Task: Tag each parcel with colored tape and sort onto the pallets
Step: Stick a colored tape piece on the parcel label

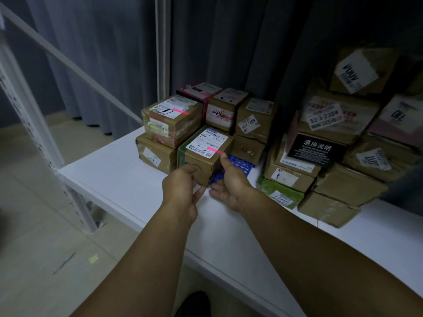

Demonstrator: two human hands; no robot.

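The parcel [202, 167], a small brown carton, sits on the blue perforated pallet [242, 164] on the white bench [114, 179]. Its top carries a white shipping label [207, 141] with barcodes and a handwritten mark that is not clearly legible. A strip of pink tape [215, 150] crosses the label's right edge.

The left hand [180, 186] rests against the parcel's front face with its fingers bent; whether it grips cannot be determined. The right hand [231, 181] lies against the parcel's right side, thumb [223, 159] upright on the carton just below the tape and fingers extended under the lower corner. The hands are apart, with the parcel between them.

Behind and left of the parcel, a stacked carton [171, 120] also bears pink tape on its label. To the right of the parcel stands a second stack:
- a black card [317, 148] printed "退换说明";
- above it, a sticker [324, 118] reading "53-3-2304" and "5元";
- a green-wrapped packet [267, 186] at the base, with a label ending "3-4311".

Grey curtains [103, 53] hang behind the parcel.
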